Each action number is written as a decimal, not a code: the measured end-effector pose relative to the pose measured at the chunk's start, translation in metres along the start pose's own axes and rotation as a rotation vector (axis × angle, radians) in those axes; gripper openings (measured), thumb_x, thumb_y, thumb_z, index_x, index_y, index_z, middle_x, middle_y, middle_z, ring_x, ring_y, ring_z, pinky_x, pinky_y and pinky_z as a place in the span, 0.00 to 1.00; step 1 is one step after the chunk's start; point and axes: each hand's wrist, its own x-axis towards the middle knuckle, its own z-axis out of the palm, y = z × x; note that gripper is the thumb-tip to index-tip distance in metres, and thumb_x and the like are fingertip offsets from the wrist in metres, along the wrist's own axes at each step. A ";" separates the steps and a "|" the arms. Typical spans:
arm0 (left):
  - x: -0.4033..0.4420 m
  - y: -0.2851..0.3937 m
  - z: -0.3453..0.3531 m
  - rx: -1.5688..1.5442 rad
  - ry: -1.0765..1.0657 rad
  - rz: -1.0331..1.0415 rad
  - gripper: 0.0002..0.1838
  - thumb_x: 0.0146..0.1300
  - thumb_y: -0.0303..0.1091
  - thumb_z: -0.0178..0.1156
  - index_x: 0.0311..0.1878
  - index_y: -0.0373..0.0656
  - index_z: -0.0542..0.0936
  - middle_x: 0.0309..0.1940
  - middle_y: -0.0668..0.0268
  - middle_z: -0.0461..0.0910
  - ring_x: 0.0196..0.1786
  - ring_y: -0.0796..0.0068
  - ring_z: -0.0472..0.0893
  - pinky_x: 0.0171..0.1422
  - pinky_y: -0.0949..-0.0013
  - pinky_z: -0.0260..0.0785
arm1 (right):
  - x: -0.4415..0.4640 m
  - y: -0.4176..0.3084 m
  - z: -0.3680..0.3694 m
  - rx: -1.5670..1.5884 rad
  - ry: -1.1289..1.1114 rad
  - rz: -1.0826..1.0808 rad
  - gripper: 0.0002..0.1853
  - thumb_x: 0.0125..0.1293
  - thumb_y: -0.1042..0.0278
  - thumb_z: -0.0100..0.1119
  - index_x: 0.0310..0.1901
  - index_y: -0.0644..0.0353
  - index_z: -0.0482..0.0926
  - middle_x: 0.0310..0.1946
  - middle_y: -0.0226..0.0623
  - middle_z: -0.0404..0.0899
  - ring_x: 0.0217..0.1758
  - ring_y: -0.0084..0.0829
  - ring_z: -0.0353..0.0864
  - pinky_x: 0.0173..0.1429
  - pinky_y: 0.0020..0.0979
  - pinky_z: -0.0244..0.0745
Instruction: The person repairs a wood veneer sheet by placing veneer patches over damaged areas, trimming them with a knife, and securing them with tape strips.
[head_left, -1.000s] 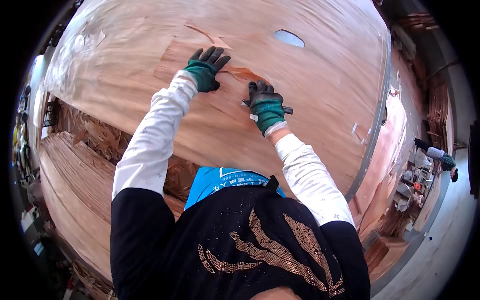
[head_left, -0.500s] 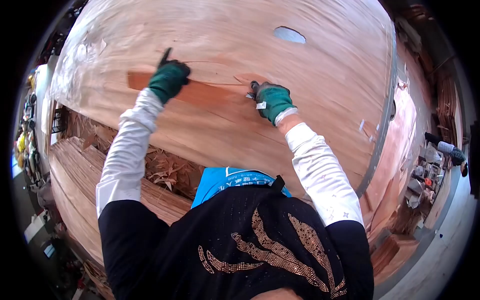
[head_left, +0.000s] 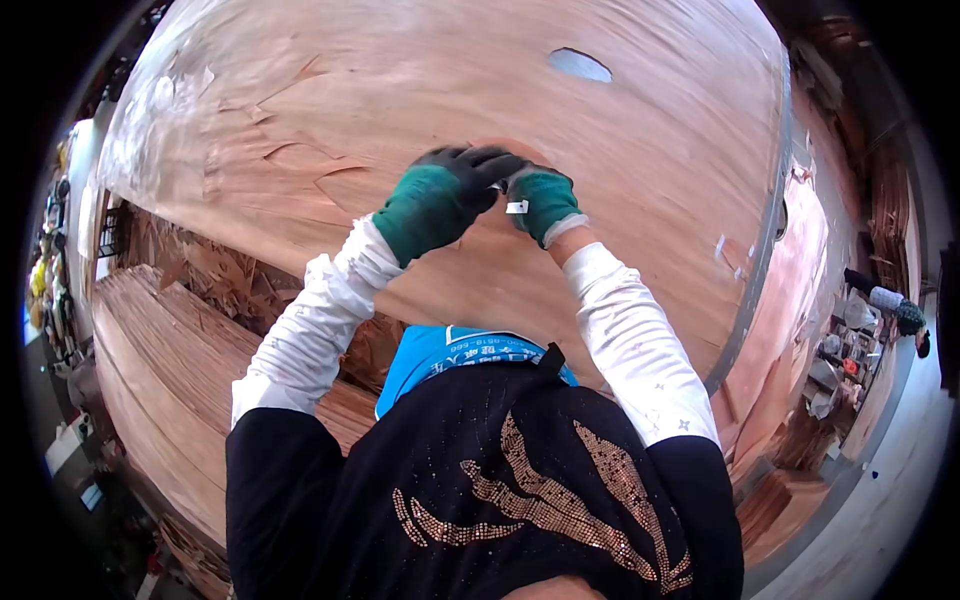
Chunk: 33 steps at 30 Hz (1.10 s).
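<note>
A broad sheet of wood veneer lies in front of me, with torn, lifted slivers left of centre. My left hand, in a green glove with dark fingers, reaches across the sheet; its fingers are stretched out against my right hand's fingers. My right hand, gloved alike, is closed low over the sheet. A small white piece shows at that glove; whatever the fingers grip is mostly hidden. Behind the hands, a reddish patch shows on the sheet.
An oval hole pierces the sheet's far part. Stacked veneer and loose scraps lie on the near left. A grey edge runs down the right. Another person is at the far right, near cluttered items.
My left hand has moved right, up to my right hand. The reddish strip that was under it is no longer visible there, and torn slivers show. My right hand has barely moved.
</note>
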 end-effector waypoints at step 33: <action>0.037 -0.095 0.126 -1.573 0.563 -1.470 0.09 0.67 0.38 0.61 0.46 0.46 0.83 0.32 0.65 0.86 0.29 0.69 0.82 0.37 0.66 0.78 | 0.022 0.004 -0.035 -0.070 -0.224 0.043 0.25 0.69 0.64 0.54 0.67 0.43 0.66 0.55 0.41 0.78 0.58 0.43 0.81 0.54 0.43 0.79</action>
